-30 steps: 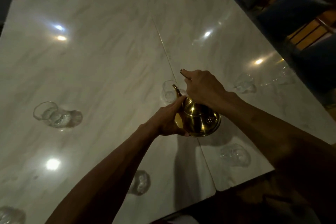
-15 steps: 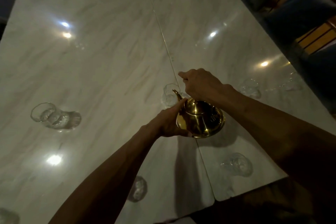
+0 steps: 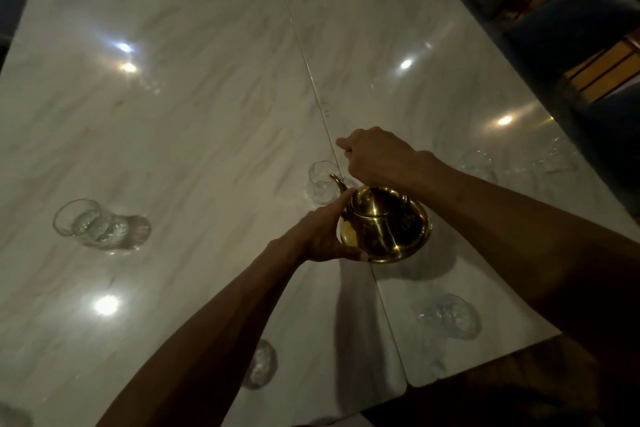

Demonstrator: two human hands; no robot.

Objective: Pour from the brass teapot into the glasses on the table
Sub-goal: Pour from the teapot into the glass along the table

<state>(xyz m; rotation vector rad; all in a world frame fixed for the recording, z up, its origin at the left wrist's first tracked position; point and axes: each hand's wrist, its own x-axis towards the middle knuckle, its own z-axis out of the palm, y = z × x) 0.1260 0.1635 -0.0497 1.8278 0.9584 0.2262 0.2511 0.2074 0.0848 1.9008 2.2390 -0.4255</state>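
The brass teapot [image 3: 384,224] hangs tilted over the white marble table [image 3: 194,121], its curved spout over the rim of a small clear glass [image 3: 320,184]. My right hand [image 3: 377,156] is closed above the pot on its handle, which is hidden under the fist. Pressed against the pot's left side, my left hand [image 3: 322,236] cups the belly. Other clear glasses stand at the left [image 3: 93,225], near front right [image 3: 450,317], near front centre [image 3: 261,369] and far right [image 3: 479,165]. No stream of liquid is visible.
A seam runs down the middle of the table. Blue upholstered chairs [image 3: 568,10] stand along the right side. The table's near edge curves in at the lower right. Another glass [image 3: 559,159] sits by the far right edge, and one shows at the bottom left corner [image 3: 12,416].
The teapot has shifted slightly right and away with both hands still on it, spout staying over the same glass. The camera view has drifted a little.
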